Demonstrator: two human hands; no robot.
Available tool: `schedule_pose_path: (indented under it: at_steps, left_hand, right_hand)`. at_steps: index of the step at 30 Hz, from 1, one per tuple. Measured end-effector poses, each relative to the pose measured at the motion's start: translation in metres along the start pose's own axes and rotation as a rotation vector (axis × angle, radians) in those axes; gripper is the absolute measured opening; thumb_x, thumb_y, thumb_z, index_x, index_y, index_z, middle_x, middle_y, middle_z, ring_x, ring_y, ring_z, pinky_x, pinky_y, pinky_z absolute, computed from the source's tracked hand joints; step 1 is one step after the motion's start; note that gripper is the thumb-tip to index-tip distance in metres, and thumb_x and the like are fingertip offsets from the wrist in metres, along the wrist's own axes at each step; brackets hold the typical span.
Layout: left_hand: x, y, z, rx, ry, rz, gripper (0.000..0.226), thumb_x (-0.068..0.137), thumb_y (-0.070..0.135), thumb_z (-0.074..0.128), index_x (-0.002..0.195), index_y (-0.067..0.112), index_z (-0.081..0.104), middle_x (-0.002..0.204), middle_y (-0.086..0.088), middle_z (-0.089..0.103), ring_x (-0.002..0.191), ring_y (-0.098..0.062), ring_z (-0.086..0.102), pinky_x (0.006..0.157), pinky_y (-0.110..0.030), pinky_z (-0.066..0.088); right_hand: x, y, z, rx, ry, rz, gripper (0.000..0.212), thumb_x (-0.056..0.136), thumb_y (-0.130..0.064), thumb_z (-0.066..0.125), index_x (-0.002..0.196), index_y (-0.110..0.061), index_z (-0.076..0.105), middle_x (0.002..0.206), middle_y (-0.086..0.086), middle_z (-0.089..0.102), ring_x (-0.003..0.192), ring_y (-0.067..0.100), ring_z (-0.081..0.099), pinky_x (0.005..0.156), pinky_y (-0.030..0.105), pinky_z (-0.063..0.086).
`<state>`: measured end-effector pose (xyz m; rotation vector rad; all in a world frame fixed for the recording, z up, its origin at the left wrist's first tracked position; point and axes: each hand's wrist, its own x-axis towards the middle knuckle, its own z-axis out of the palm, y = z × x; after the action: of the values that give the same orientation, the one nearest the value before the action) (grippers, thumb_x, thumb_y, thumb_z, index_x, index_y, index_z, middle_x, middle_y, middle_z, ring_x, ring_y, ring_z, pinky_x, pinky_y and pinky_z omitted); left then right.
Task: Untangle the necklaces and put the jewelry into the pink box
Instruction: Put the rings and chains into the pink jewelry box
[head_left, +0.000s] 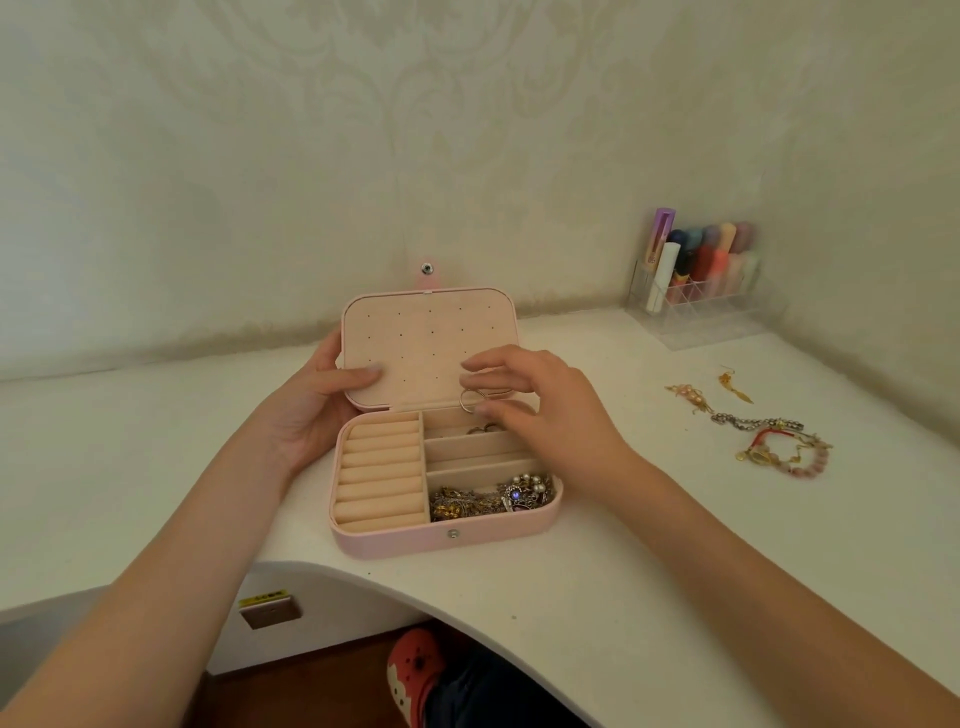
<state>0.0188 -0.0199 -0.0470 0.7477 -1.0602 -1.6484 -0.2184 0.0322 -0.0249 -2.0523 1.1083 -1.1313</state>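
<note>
My left hand grips lid of pink box, thumb on lining. My right hand pinches hoop ring at fingertips, above back compartment. Ring light, stiff, slippery: hold rim. Tangled chains below wrist; more jewelry well right of fingers.

The white table bears the pink box, loose jewelry, and a clear organizer.

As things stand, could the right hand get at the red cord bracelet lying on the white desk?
Probably yes: the red cord bracelet lies uncovered on the white desk, nothing between it and the right hand, though that hand already pinches a silver ring.
</note>
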Motion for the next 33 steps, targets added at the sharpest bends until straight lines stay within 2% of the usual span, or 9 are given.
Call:
schedule_pose_path:
  at_steps: [5, 8, 11, 13, 16, 20, 26, 31, 33]
  left_hand:
    - [-0.003, 0.000, 0.004, -0.007, 0.042, 0.006, 0.107, 0.036, 0.012, 0.093, 0.134, 0.018, 0.049, 0.123, -0.011, 0.063, 0.106, -0.029, 0.064, 0.075, -0.039, 0.057]
    - [-0.003, 0.001, 0.006, -0.006, 0.078, -0.006, 0.111, 0.031, 0.014, 0.094, 0.133, 0.019, 0.050, 0.116, -0.010, 0.066, 0.099, -0.027, 0.067, 0.070, -0.037, 0.057]
    - [-0.004, -0.001, 0.011, -0.002, 0.130, -0.003, 0.115, 0.027, 0.015, 0.094, 0.133, 0.017, 0.050, 0.112, -0.011, 0.068, 0.092, -0.027, 0.070, 0.065, -0.037, 0.058]
    - [-0.005, -0.003, 0.016, -0.011, 0.156, 0.014, 0.103, 0.040, 0.005, 0.088, 0.134, 0.016, 0.048, 0.113, -0.012, 0.067, 0.090, -0.026, 0.070, 0.064, -0.036, 0.058]
    - [-0.007, -0.006, 0.026, -0.015, 0.178, 0.017, 0.081, 0.063, -0.008, 0.067, 0.137, 0.016, 0.044, 0.119, -0.013, 0.063, 0.090, -0.024, 0.070, 0.064, -0.034, 0.058]
    - [-0.010, -0.010, 0.042, -0.026, 0.185, 0.010, 0.071, 0.067, -0.003, 0.059, 0.135, 0.017, 0.047, 0.119, -0.013, 0.064, 0.085, -0.022, 0.071, 0.063, -0.033, 0.058]
    - [-0.010, -0.022, 0.065, 0.006, 0.112, -0.034, 0.070, 0.070, -0.003, 0.060, 0.135, 0.019, 0.047, 0.121, -0.012, 0.064, 0.092, -0.025, 0.069, 0.065, -0.033, 0.058]
    - [-0.009, -0.026, 0.071, 0.036, 0.167, -0.018, 0.063, 0.072, -0.006, 0.063, 0.130, 0.015, 0.052, 0.117, -0.015, 0.066, 0.088, -0.025, 0.069, 0.065, -0.034, 0.059]
    - [-0.010, -0.030, 0.079, 0.093, 0.276, 0.021, 0.048, 0.081, -0.004, 0.058, 0.125, 0.012, 0.055, 0.110, -0.014, 0.067, 0.083, -0.024, 0.068, 0.063, -0.032, 0.059]
  right_hand:
    - [0.001, 0.005, 0.001, 0.139, -0.043, 0.048, 0.036, 0.085, 0.002, 0.064, 0.116, -0.016, 0.061, 0.108, -0.007, 0.069, 0.105, -0.006, 0.061, 0.091, 0.015, 0.047]
    - [0.001, 0.007, -0.015, 0.039, 0.083, 0.012, 0.026, 0.089, -0.005, 0.062, 0.113, -0.013, 0.064, 0.105, -0.008, 0.070, 0.100, -0.004, 0.063, 0.091, 0.010, 0.043]
    - [0.002, 0.019, -0.058, -0.230, 0.287, 0.024, 0.022, 0.090, -0.011, 0.062, 0.111, -0.014, 0.067, 0.105, -0.009, 0.067, 0.098, 0.008, 0.062, 0.092, 0.022, 0.042]
    - [-0.007, 0.032, -0.096, -0.389, 0.362, 0.196, 0.021, 0.090, -0.016, 0.062, 0.110, -0.018, 0.068, 0.107, -0.009, 0.064, 0.097, 0.010, 0.055, 0.087, 0.024, 0.037]
    - [-0.028, 0.055, -0.134, -0.471, 0.398, 0.498, 0.019, 0.090, -0.030, 0.062, 0.107, -0.026, 0.068, 0.117, -0.008, 0.063, 0.107, 0.015, 0.055, 0.093, 0.035, 0.041]
    - [-0.033, 0.066, -0.134, -0.576, 0.219, 0.693, 0.027, 0.083, -0.047, 0.065, 0.104, -0.032, 0.070, 0.120, -0.001, 0.063, 0.111, 0.023, 0.055, 0.097, 0.046, 0.042]
    - [-0.032, 0.064, -0.131, -0.621, 0.209, 0.651, 0.019, 0.083, -0.040, 0.069, 0.097, -0.029, 0.071, 0.093, -0.005, 0.062, 0.096, 0.019, 0.060, 0.090, 0.042, 0.047]
    - [-0.036, 0.080, -0.151, -0.632, 0.533, 0.562, 0.021, 0.095, -0.027, 0.053, 0.105, -0.020, 0.070, 0.113, 0.001, 0.069, 0.101, 0.027, 0.061, 0.092, 0.048, 0.046]
    - [-0.039, 0.090, -0.158, -0.677, 0.531, 0.631, 0.025, 0.096, -0.027, 0.050, 0.112, -0.020, 0.068, 0.118, 0.006, 0.067, 0.109, 0.031, 0.057, 0.092, 0.046, 0.045]
